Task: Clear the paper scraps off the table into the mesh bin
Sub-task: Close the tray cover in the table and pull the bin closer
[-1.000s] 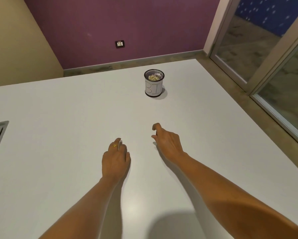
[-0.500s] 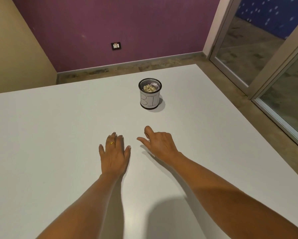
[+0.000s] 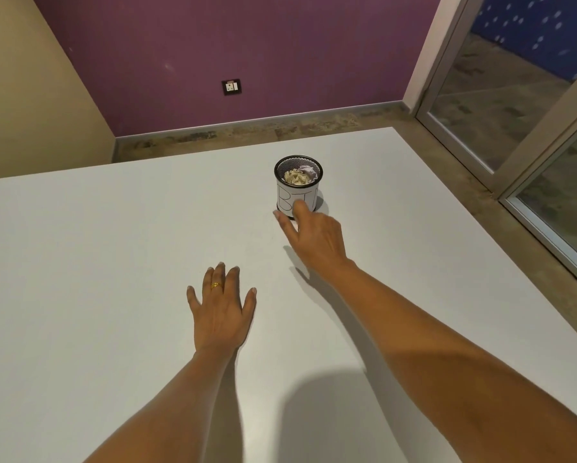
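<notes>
Mesh bin [image 3: 298,185] stands upright on the white table [image 3: 113,245], toward the far middle, a bit right of centre. Black rim, white paper label wrapped round its side with big outlined letters, partly hidden by my fingers. Inside it: crumpled paper scraps [image 3: 297,177], a cream-coloured wad on the left and a whitish-lilac one [image 3: 307,171] on the right, both below the rim.

My right hand [image 3: 317,242] is stretched out to the near side of the bin, fingers spread loose, holding nothing. The index tip overlaps the lower label, the thumb tip sits just left of the base; can't tell if either actually touches the bin. Its shadow falls on the table beneath the wrist.

My left hand [image 3: 222,312] lies palm down, flat on the table, nearer to me and left of the right hand, well apart from the bin. Fingers fanned wide, empty, gold ring [image 3: 217,285] on one finger.

Beyond the table: purple wall [image 3: 247,55] with a socket plate [image 3: 231,87], beige wall [image 3: 30,95] at left, glass sliding door [image 3: 514,95] at right.
</notes>
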Demonstrator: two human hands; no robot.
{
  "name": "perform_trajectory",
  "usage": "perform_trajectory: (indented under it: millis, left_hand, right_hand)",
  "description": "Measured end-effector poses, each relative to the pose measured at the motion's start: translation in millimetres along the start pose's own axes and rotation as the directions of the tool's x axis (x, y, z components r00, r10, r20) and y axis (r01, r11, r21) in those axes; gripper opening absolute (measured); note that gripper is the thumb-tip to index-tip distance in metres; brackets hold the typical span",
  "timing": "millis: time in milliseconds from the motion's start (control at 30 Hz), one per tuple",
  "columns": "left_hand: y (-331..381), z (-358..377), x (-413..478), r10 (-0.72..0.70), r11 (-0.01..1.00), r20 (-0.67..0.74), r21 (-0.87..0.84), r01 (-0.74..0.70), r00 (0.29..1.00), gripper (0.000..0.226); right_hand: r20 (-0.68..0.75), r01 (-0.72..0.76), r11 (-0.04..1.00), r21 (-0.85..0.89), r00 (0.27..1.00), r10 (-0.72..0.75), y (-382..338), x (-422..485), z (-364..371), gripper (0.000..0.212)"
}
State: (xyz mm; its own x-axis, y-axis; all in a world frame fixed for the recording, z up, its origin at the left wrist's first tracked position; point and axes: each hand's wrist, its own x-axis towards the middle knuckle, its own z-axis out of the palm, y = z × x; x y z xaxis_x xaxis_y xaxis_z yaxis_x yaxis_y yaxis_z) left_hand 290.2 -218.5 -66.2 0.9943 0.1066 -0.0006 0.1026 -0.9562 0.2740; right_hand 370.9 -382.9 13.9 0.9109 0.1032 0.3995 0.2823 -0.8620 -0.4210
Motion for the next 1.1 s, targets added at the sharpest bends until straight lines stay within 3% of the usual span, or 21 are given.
perform_trajectory:
  millis: [167,300,400,533,633,933,1000,1100]
  left_hand:
    - [0.5,0.2,0.1,-0.005,1.0,-0.014,-0.006,0.005,1.0,0.052]
    - [1.0,1.2,-1.2,-0.005,1.0,-0.032,-0.016,0.004,0.999,0.052]
    - [2.0,2.1,0.1,-0.007,1.0,-0.028,-0.012,0.006,1.0,0.051]
    - [1.4,2.2,-0.4,-0.002,1.0,-0.05,-0.002,0.002,0.999,0.051]
    - [1.3,2.2,-0.4,-0.004,1.0,-0.043,0.01,0.004,0.999,0.052]
    - [1.6,2.0,0.0,-0.012,1.0,-0.035,0.002,0.012,0.999,0.052]
    - [2.3,1.7,-0.1,-0.01,1.0,-0.043,-0.003,0.01,0.999,0.052]
    - [2.2,1.5,-0.7,-0.008,1.0,-0.048,0.011,0.008,0.999,0.052]
  right_hand:
    - [0.013,-0.036,0.987,0.157,0.999,0.034,-1.4,40.5,-8.1,0.017]
    - [0.047,-0.022,0.995,0.101,0.999,0.017,3.3,67.0,-7.3,0.014]
    - [0.076,-0.09,0.996,0.013,0.993,0.089,12.3,88.1,1.0,0.022]
    - [0.15,-0.115,0.986,0.118,0.984,0.096,22.7,102.3,2.9,0.042]
    - [0.09,-0.148,0.969,0.198,0.987,0.133,27.0,105.7,1.4,0.02]
    - [0.199,-0.175,0.982,0.076,0.967,0.158,30.0,107.7,4.7,0.007]
    - [0.259,-0.168,0.986,-0.007,0.952,0.164,28.4,110.5,4.9,0.022]
    - [0.336,-0.178,0.982,-0.067,0.923,0.19,24.4,116.2,4.1,0.028]
